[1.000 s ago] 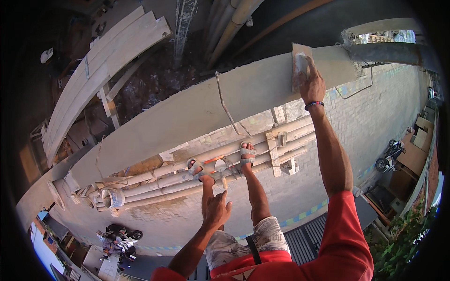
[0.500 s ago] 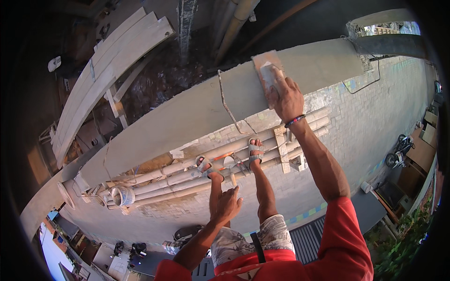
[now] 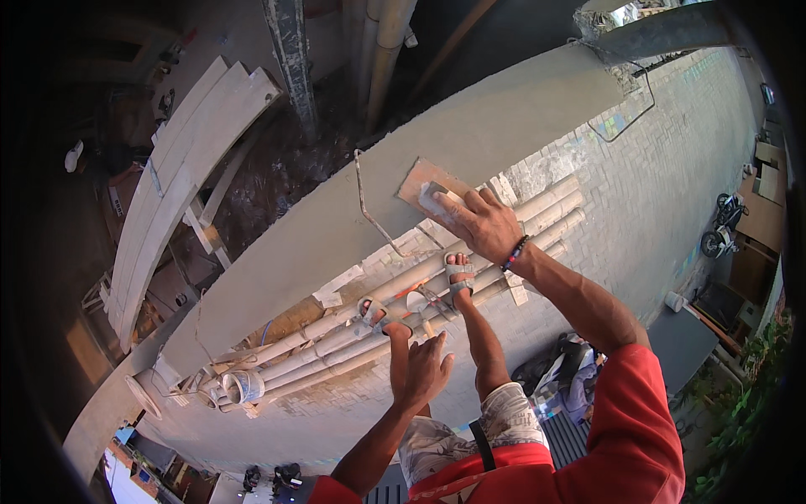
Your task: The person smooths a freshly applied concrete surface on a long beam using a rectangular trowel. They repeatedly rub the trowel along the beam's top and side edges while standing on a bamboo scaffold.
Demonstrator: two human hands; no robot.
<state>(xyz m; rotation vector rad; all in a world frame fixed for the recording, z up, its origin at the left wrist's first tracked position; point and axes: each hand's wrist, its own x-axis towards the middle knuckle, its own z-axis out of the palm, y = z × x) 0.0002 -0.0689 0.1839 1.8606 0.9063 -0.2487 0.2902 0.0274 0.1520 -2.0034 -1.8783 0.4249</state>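
Two hands are in view. The right hand (image 3: 489, 225) grips a rectangular float (image 3: 420, 181), positioned at its 10 o'clock. The float appears to lie flat on the grey plastered beam (image 3: 285, 260), though its contact face is hidden. The left hand (image 3: 426, 370), at 6 o'clock from the view centre, is wide, fingers extended. Bamboo poles (image 3: 323, 345) run beneath the sandalled feet (image 3: 459, 273). A bucket (image 3: 243, 386) sits at 8 o'clock.

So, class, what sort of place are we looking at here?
Most likely a building site: the right hand holds a flat float at a grey beam, long scaffold-like poles run beneath the sandalled feet, and paved ground lies well below.
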